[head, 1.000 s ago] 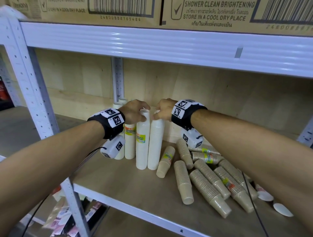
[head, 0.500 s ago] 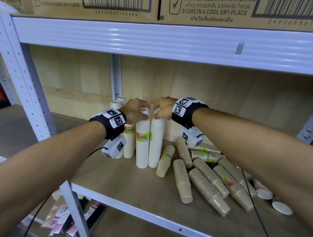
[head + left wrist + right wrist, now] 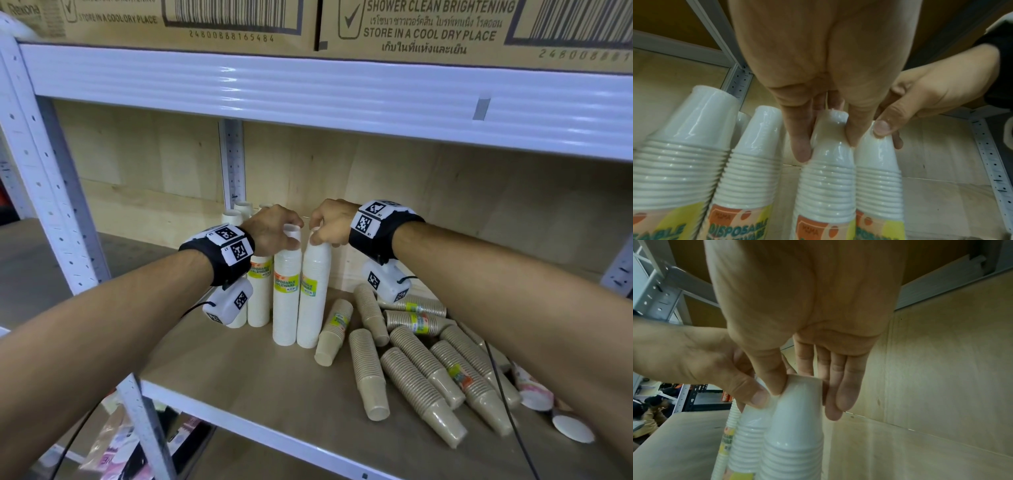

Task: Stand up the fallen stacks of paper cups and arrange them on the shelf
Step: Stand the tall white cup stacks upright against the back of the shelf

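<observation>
The left hand point(image 3: 270, 229) curls its thumb and fingers point(image 3: 801, 146) round the top cup of one upright white cup stack point(image 3: 286, 298), and the right hand point(image 3: 330, 222) pinches the top of the second white stack point(image 3: 314, 294) between thumb and fingers point(image 3: 840, 394); the two stacks stand touching each other. Just left of the left-held stack, more white stacks point(image 3: 260, 291) stand upright toward the back corner post point(image 3: 233, 161). Right of the right-held stack, one brown stack point(image 3: 334, 332) leans against its base, and beyond that a heap of brown cup stacks point(image 3: 421, 380) lies fallen across the wooden shelf board point(image 3: 239, 370). Cardboard boxes point(image 3: 239, 20) sit on the shelf level above.
</observation>
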Demonstrator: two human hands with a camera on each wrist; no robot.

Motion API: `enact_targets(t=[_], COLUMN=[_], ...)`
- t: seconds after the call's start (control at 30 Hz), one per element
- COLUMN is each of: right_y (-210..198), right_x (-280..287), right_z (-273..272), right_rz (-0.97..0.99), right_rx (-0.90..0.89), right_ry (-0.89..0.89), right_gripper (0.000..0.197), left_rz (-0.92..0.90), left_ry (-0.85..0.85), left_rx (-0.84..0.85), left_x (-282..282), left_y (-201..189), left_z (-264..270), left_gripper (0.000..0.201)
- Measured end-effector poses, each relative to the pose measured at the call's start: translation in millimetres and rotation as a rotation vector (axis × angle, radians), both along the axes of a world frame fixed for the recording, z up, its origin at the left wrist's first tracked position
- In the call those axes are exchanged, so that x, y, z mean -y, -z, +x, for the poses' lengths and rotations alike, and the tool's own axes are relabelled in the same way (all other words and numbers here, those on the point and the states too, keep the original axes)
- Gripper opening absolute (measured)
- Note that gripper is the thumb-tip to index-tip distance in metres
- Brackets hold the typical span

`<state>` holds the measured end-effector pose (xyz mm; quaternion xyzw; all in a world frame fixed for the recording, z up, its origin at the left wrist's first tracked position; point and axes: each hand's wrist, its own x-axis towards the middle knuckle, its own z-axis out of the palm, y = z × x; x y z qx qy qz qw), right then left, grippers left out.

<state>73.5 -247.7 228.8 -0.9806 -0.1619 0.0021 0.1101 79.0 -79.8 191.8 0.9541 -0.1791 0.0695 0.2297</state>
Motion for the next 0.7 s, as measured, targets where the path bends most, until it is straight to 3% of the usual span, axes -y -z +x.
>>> enact_targets(t=[0.23, 0.4, 0.7], right_y=[-0.1, -1.8, -1.9], right_x=[-3.3, -6.3, -6.4], right_z=[0.6, -1.6, -2.3], right_rz=[0.01, -0.007, 0.066], right_rx=[-0.002, -0.028, -0.049], right_ry=[0.077, 0.063, 0.027], right_gripper=[0.027, 0.034, 0.029], left_rz=[0.014, 0.026, 0.052], left_ry=[0.007, 0.024, 0.024], left_rx=[-0.012, -0.014, -0.026], left_x=[-0.7, 0.9, 3.6], left_y=[0.3, -1.8, -5.8], left_z=[4.4, 6.8, 6.0], left_gripper=[0.047, 0.048, 0.047])
